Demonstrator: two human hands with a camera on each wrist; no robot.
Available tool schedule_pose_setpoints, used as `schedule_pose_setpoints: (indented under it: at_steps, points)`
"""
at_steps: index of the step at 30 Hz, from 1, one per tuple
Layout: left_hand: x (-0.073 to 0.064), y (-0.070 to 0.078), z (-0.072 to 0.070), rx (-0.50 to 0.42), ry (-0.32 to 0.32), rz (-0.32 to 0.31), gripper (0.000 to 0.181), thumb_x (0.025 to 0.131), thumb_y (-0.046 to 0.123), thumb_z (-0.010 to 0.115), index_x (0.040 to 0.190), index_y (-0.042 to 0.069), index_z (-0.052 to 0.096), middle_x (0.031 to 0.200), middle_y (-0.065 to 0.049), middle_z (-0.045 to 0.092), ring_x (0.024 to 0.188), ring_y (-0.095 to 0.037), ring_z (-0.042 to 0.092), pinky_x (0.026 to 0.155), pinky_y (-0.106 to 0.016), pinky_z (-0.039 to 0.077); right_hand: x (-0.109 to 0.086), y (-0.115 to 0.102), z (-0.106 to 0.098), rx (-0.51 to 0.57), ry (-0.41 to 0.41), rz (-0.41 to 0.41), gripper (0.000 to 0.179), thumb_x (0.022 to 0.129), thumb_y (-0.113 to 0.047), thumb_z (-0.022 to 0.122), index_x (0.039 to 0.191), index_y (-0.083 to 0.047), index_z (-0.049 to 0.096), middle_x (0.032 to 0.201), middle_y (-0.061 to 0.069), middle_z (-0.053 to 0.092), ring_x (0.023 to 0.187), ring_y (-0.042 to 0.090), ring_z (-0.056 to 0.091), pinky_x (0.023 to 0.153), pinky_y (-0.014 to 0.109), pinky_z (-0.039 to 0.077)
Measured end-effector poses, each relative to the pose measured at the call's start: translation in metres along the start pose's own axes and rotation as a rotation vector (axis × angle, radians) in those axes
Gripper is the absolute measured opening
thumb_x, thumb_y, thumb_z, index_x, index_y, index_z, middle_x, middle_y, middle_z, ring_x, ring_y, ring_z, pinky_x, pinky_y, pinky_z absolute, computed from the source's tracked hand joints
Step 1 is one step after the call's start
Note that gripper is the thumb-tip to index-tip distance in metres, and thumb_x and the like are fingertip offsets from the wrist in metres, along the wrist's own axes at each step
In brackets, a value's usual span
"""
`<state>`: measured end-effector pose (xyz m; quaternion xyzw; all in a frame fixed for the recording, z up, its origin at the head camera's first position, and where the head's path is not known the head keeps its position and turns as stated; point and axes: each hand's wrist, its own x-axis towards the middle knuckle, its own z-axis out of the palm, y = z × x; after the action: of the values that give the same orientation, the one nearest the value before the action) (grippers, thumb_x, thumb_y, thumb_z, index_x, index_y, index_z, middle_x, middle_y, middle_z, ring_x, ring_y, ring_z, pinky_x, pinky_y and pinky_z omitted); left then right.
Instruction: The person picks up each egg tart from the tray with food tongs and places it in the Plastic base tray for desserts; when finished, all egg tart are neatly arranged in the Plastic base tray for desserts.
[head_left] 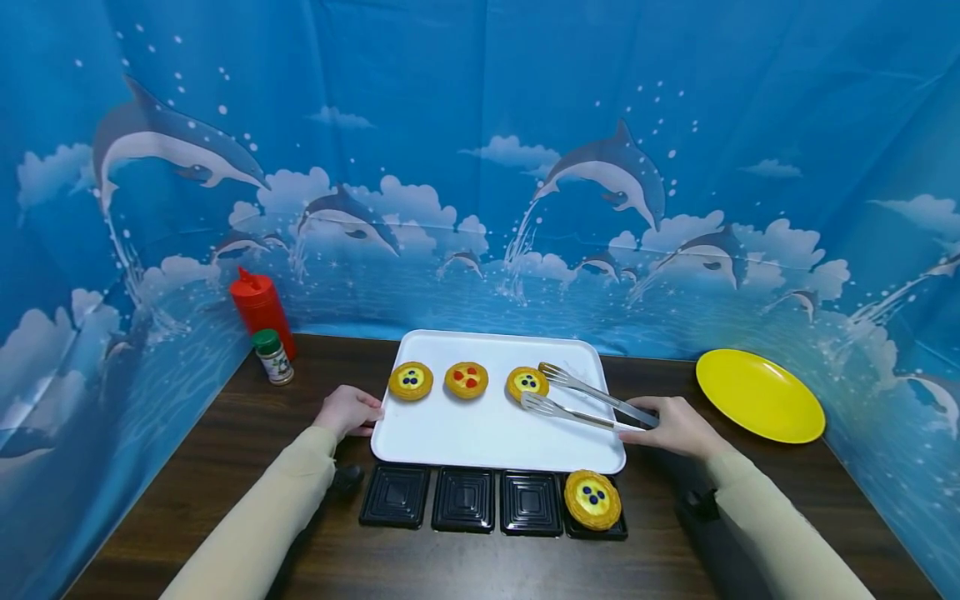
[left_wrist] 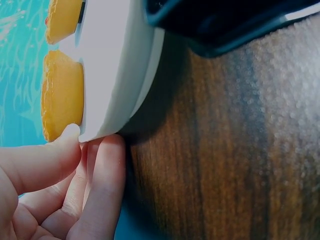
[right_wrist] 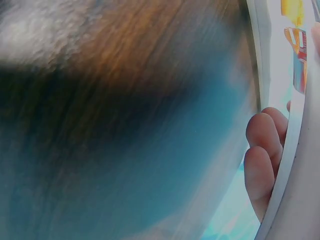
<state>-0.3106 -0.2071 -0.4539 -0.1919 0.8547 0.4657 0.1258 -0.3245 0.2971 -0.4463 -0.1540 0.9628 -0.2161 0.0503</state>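
My left hand (head_left: 348,411) pinches the left rim of a white tray (head_left: 480,437); in the left wrist view the thumb lies on top, beside a tart (left_wrist: 63,95), with fingers under the rim. My right hand (head_left: 671,425) holds metal tongs (head_left: 600,394) reaching in over the tray's right side. Their slotted ends sit on either side of a tart (head_left: 527,381) with blue dots; whether they squeeze it I cannot tell. Another blue-dotted tart (head_left: 410,381) and a red-topped tart (head_left: 467,380) lie on the tray. The right wrist view shows fingertips (right_wrist: 262,135) behind a tong arm.
Several black square trays (head_left: 463,500) line up before the white tray; the rightmost holds a blue-dotted tart (head_left: 592,500). A yellow plate (head_left: 757,396) is at the right. Back left stand a red squeeze bottle (head_left: 262,310) and a green-capped shaker (head_left: 273,358). A dolphin-printed curtain surrounds the table.
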Motion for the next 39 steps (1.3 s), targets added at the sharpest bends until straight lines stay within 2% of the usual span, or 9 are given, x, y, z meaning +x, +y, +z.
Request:
schedule_pose_setpoints:
  at_steps: [9,16,23,27,33,39]
  points:
    - [0.002,-0.001,-0.001,-0.004,-0.007,0.0,0.021,0.088,0.003,0.065,0.107,-0.007,0.065,0.097,-0.019,0.063,0.07,-0.018,0.062,0.062,-0.026,0.057,0.005,-0.006,0.002,-0.018,-0.019,-0.015,0.073,0.074,-0.056,0.073,0.123,-0.003,0.062,0.118,0.016,0.064,0.097,0.026,0.06,0.086,0.049,0.053]
    - [0.002,-0.001,0.0,-0.011,0.001,-0.008,0.021,0.088,0.003,0.065,0.107,-0.006,0.066,0.098,-0.019,0.063,0.07,-0.018,0.062,0.061,-0.026,0.057,0.008,-0.006,0.006,0.001,-0.03,0.02,0.076,0.072,-0.059,0.073,0.124,-0.005,0.061,0.121,0.016,0.063,0.101,0.027,0.059,0.089,0.052,0.051]
    - [0.003,-0.001,0.0,-0.008,0.003,-0.006,0.022,0.088,0.004,0.065,0.107,-0.006,0.065,0.1,-0.02,0.062,0.071,-0.019,0.062,0.062,-0.025,0.057,0.005,-0.006,0.005,0.023,-0.033,0.023,0.076,0.074,-0.058,0.072,0.126,-0.004,0.06,0.122,0.017,0.063,0.102,0.027,0.059,0.088,0.051,0.051]
    - [0.004,-0.002,0.001,-0.01,0.003,0.0,0.023,0.088,0.004,0.066,0.108,-0.006,0.065,0.1,-0.02,0.062,0.071,-0.019,0.063,0.062,-0.025,0.057,-0.002,-0.006,0.001,0.023,-0.01,0.018,0.072,0.075,-0.055,0.073,0.126,-0.005,0.061,0.118,0.016,0.064,0.094,0.023,0.058,0.084,0.047,0.054]
    - [0.005,-0.003,0.001,-0.005,0.003,0.005,0.023,0.089,0.004,0.065,0.109,-0.006,0.065,0.104,-0.021,0.061,0.073,-0.019,0.063,0.064,-0.026,0.057,-0.014,-0.007,-0.003,0.033,0.017,-0.002,0.067,0.076,-0.052,0.073,0.124,-0.006,0.062,0.109,0.01,0.067,0.083,0.018,0.054,0.069,0.031,0.052]
    - [0.002,-0.001,0.001,-0.002,0.007,0.0,0.024,0.089,0.005,0.064,0.11,-0.006,0.065,0.105,-0.022,0.061,0.074,-0.018,0.063,0.063,-0.026,0.057,-0.029,-0.008,-0.006,0.023,0.026,-0.035,0.065,0.076,-0.052,0.073,0.123,-0.007,0.063,0.105,0.006,0.068,0.078,0.016,0.053,0.064,0.028,0.049]
